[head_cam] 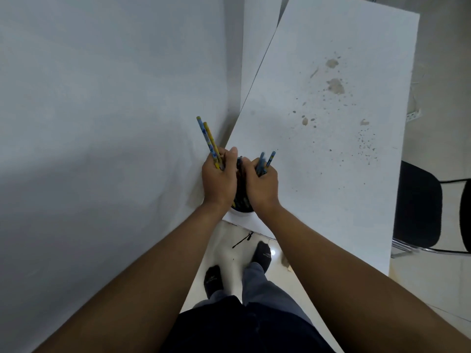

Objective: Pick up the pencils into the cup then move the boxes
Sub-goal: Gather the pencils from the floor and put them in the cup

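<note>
My left hand (219, 178) grips a blue and a yellow pencil (207, 137) that stick up and to the left. My right hand (260, 184) grips a small bunch of blue pencils (266, 160) whose ends point up. Both hands hover close together over a white cup (240, 214), which stands at the near corner of the right table and holds several dark pencils (240, 192). The hands hide most of the cup. No boxes are in view.
A white table (102, 123) fills the left; a second white table (331, 123) with brown stains lies to the right. A black chair (418, 207) stands at the right edge. Between the tables, below, are my legs and a dark tool on the tiled floor (242, 240).
</note>
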